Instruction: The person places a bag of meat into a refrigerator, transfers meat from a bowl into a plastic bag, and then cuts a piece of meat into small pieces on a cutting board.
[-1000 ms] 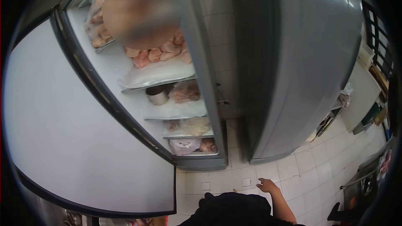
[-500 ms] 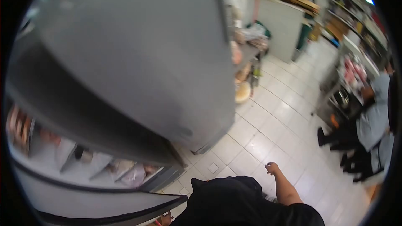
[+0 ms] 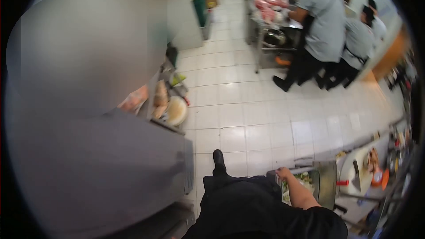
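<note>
My right hand [image 3: 282, 173] hangs low in front of my body, its fingers loosely bent and nothing visible in them. In this view it overlaps the near corner of a metal container [image 3: 319, 179] holding chopped green and pale food [image 3: 304, 178]. My left hand is out of sight, below the lower edge of the view. A large grey cabinet [image 3: 115, 163] with a smooth side fills the left, its upper part blurred. My black shoe [image 3: 218, 161] is on the tiled floor.
At the right, a knife [image 3: 357, 172] lies on a white cutting board [image 3: 349, 183] beside an orange-rimmed dial [image 3: 377, 178]. Persons in grey shirts [image 3: 325, 22] stand by a metal table [image 3: 261, 31]. Behind the cabinet, a round pale item [image 3: 177, 110] sits on a low shelf.
The view has swung to the right. The open compartment with bagged food at lower left and my left hand have left view. The container and cutting board have come in beside my right arm.
</note>
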Tool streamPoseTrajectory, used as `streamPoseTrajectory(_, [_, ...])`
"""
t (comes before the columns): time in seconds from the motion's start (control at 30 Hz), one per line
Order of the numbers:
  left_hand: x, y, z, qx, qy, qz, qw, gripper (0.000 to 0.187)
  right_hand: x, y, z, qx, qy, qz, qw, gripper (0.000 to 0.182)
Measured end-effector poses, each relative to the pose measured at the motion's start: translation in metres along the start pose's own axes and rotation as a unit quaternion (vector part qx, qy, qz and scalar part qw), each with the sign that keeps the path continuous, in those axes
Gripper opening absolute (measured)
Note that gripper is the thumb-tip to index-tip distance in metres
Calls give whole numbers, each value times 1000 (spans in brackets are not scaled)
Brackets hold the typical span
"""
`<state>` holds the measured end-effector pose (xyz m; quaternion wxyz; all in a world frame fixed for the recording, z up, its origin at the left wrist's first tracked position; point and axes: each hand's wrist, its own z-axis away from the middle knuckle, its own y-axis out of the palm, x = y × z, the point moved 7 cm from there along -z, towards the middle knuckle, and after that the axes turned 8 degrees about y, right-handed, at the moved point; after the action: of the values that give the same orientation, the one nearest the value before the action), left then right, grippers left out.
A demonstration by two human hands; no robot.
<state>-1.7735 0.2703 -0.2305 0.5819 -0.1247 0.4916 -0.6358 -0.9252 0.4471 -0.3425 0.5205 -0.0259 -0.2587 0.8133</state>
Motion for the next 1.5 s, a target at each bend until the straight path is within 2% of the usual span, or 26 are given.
streamPoseTrajectory(0.03, [-41, 29, -25, 31, 32, -8, 999, 63, -13, -9, 6, -29, 15, -13, 999, 49])
streamPoseTrajectory(0.1, [-131, 100, -62, 112, 104, -34, 988, 65, -50, -12, -22, -98, -19, 65, 993, 47])
streamPoseTrajectory(0.13, [-174, 143, -74, 162, 139, -51, 976, 65, -71, -13, -29, -164, -9, 25, 986, 45])
streamPoseTrajectory(0.17, [-215, 178, -87, 206, 170, -66, 961, 66, -75, -15, -18, -114, 38, -50, 991, 42])
streamPoseTrajectory(0.27, [-330, 272, -98, 315, 262, -119, 904, 67, -62, -27, 57, -129, 161, -227, 952, 40])
streamPoseTrajectory(0.3, [-371, 294, -104, 334, 293, -135, 886, 68, -60, -29, 68, -136, 172, -245, 945, 40])
streamPoseTrajectory(0.37, [-458, 329, -130, 348, 361, -169, 848, 69, -45, -15, 72, -117, 126, -367, 914, 41])
streamPoseTrajectory(0.43, [-553, 357, -162, 349, 434, -204, 805, 70, -39, -13, 77, -165, 89, -388, 902, 43])
streamPoseTrajectory(0.47, [-623, 400, -216, 363, 481, -200, 773, 72, -38, -8, 85, -192, 101, -407, 887, 47])
streamPoseTrajectory(0.5, [-691, 417, -225, 374, 527, -193, 738, 74, -32, -10, 109, -229, 133, -400, 878, 46])
streamPoseTrajectory(0.53, [-774, 406, -177, 317, 633, -288, 645, 75, -33, 1, 120, -251, 138, -456, 843, 44])
streamPoseTrajectory(0.57, [-833, 382, -123, 319, 605, -224, 694, 75, -38, 19, 128, -278, 147, -485, 816, 37])
streamPoseTrajectory(0.63, [-940, 412, -120, 294, 655, -189, 670, 74, -54, 51, 127, -310, 165, -522, 778, 30])
streamPoseTrajectory(0.67, [-976, 416, -106, 260, 667, -194, 671, 77, -67, 72, 125, -323, 174, -514, 775, 29])
streamPoseTrajectory(0.73, [-1022, 421, -46, 265, 661, -154, 685, 77, -81, 101, 127, -337, 189, -512, 767, 28])
streamPoseTrajectory(0.83, [-1033, 471, 6, 287, 697, -122, 646, 76, -89, 120, 145, -339, 239, -541, 732, 28])
streamPoseTrajectory(0.87, [-1025, 490, 23, 304, 708, -90, 630, 75, -85, 111, 154, -334, 247, -516, 749, 25])
streamPoseTrajectory(0.93, [-967, 520, 53, 356, 696, -115, 613, 78, -89, 100, 157, -331, 260, -489, 764, 21])
streamPoseTrajectory(1.03, [-860, 569, 39, 393, 646, -229, 612, 90, -101, 57, 141, -352, 177, -500, 771, 20])
streamPoseTrajectory(1.1, [-782, 544, 53, 428, 490, -281, 705, 100, -115, 19, 126, -348, 133, -457, 808, 22])
streamPoseTrajectory(1.13, [-766, 526, 54, 417, 471, -260, 733, 100, -118, -5, 131, -310, 124, -515, 790, 22])
streamPoseTrajectory(1.2, [-711, 489, 44, 406, 391, -406, 720, 107, -140, -30, 104, -286, 107, -535, 788, 20])
streamPoseTrajectory(1.27, [-688, 462, 5, 368, 369, -441, 731, 107, -151, -57, 88, -271, 114, -590, 752, 18])
streamPoseTrajectory(1.33, [-686, 428, -11, 332, 331, -439, 766, 102, -161, -67, 53, -210, 118, -591, 770, 17])
streamPoseTrajectory(1.4, [-697, 413, -38, 264, 430, -390, 770, 95, -151, -79, 33, -184, 128, -593, 774, 17])
streamPoseTrajectory(1.5, [-717, 392, -28, 260, 404, -274, 833, 88, -136, -78, 1, -99, 167, -523, 830, 20])
